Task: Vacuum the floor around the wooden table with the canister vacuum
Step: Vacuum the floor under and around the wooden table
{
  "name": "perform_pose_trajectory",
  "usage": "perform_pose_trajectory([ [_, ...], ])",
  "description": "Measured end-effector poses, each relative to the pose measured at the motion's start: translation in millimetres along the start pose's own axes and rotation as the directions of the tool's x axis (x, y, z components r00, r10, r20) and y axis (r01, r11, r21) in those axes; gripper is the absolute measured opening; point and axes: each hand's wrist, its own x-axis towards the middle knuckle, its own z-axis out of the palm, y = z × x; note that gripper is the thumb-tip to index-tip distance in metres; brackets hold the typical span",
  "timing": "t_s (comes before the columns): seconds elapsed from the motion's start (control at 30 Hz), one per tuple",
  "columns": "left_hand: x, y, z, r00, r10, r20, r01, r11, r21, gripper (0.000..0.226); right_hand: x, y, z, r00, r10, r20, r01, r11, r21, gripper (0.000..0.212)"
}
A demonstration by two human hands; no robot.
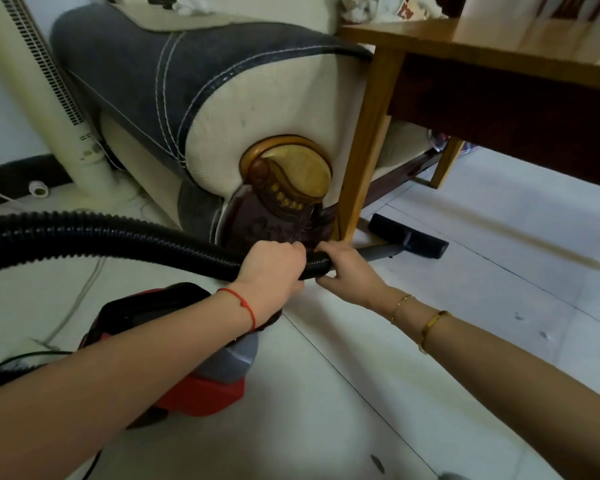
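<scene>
Nearest the camera, the red and grey canister vacuum (201, 368) sits on the tiled floor (447, 341) beneath the left forearm, partly hidden by it. Just beyond, both hands meet on the black ribbed hose (118, 237). The left hand (274, 268) wraps its curled fingers over the hose from above, close to its end. The right hand (347, 268) grips the hose end where the grey wand (381, 252) joins it, fingers curled over the top and thumb underneath. The two hands lie just beside each other, nearly touching.

From the right hand the wand runs forward and to the right, low to the floor, to the black floor head (409, 235). The head lies flat on the tiles with its long axis across the wand, just beside the foot of the near bench leg (364, 150), under the edge of the wooden bench (482, 39). The right hand is the nearer one to the head and probably steers it; the left seems to manage the hose behind.

To the left of the leg stands the sofa armrest (187, 91), close against it, so any sweep leftward looks blocked. Open floor lies to the right, under the bench.
</scene>
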Motion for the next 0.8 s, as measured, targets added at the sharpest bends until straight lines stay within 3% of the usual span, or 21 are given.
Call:
perform_pose_trajectory([
  [0.37,34,26,-15,0.994,0.097,-0.049,-0.098,0.995,-0.017,0.029,-19,32,-31,0.994,0.086,-0.061,-0.091,0.993,-0.077,0.017],
  [0.8,141,166,6,0.970,0.239,-0.036,-0.241,0.966,-0.090,0.028,-95,168,-72,0.916,0.372,-0.152,-0.399,0.885,-0.240,0.022],
])
